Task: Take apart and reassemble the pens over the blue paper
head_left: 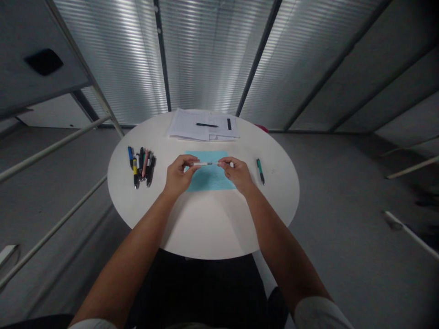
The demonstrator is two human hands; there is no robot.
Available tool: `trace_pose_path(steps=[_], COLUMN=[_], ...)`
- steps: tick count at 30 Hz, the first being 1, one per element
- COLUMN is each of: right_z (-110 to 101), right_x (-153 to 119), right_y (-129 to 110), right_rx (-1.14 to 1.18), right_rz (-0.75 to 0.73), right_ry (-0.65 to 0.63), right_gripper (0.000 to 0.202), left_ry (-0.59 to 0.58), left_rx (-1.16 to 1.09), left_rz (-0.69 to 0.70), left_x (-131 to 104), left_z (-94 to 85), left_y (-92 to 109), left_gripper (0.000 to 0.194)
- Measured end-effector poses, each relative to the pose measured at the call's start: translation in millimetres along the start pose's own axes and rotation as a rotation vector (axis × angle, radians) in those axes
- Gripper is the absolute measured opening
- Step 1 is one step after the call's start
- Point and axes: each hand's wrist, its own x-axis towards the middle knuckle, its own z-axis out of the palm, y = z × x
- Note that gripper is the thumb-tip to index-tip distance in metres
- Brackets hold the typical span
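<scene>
A slim white pen (pixel 203 163) with a dark band is held level between my two hands. My left hand (pixel 181 172) pinches its left end, and my right hand (pixel 237 172) pinches the right end, where the tip is partly hidden by the fingers. Both hands are over a light blue sheet (pixel 209 180) on the round white table (pixel 206 224). To the left of my left hand lies a bunch of several pens (pixel 143 165), among them blue, yellow, pink and black ones. A green and black pen (pixel 260 171) rests alone to the right of my right hand.
White papers (pixel 190 125) lie at the table's far side, with a black pen (pixel 206 124) on top. Metal rails (pixel 55 148) of a frame stand left of the table. Behind it rises a ribbed translucent wall (pixel 209 55).
</scene>
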Motion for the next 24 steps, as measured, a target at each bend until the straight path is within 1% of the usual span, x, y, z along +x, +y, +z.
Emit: trace_pose_path(steps=[4,8,17,20,24], right_z=[2.5,4.5,6.8,4.6,-2.5], right_x=[0.5,-0.5,-2.2,-0.8,1.9], right_y=[0.7,-1.5,-1.8,-2.6,-5.4], right_rx=[0.087,0.087,0.069,0.05,0.062], right_rz=[0.011,0.043,0.076,0.063,0.007], right_ry=[-0.037,-0.045,-0.08,-0.064,0.011], right_gripper=[0.033,0.038,0.043,0.043,0.04], left_ry=[-0.011,-0.017,-0.028,-0.014,0.004], left_rx=[0.008,0.03,0.039,0.025,0.011], left_rz=[0.012,0.028,0.047,0.049,0.063], left_x=[-0.9,-2.4,-2.4,-2.1,-1.6], left_z=[-0.3,0.6,0.5,1.1,1.7], left_y=[-1.2,-0.4,8.6,7.8,8.1], left_gripper=[0.025,0.022,0.021,0.021,0.019])
